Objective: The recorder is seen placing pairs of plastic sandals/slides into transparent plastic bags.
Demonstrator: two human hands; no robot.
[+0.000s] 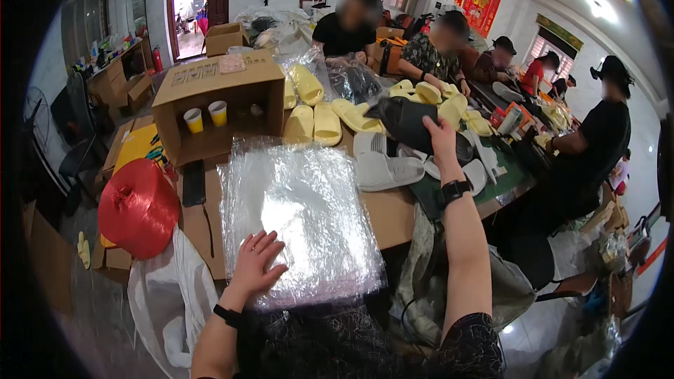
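My left hand (258,264) lies with fingers spread on the near left part of a stack of clear plastic bags (309,189). Out to the right, my right hand (444,146) grips a black slipper (399,121) by its near end, thumb on top. The slipper is over a pile of other footwear, and whether a second one is with it I cannot tell. Just below it sits a white slipper (390,173). Several pale yellow slippers (327,125) stand beyond the bags and around the black one.
Behind the bags stands an open cardboard box (232,89) holding two paper cups (217,114). At left are a roll of red plastic twine (139,208) and a black phone (194,184). Across and along the table several people work, one in black (347,31) opposite.
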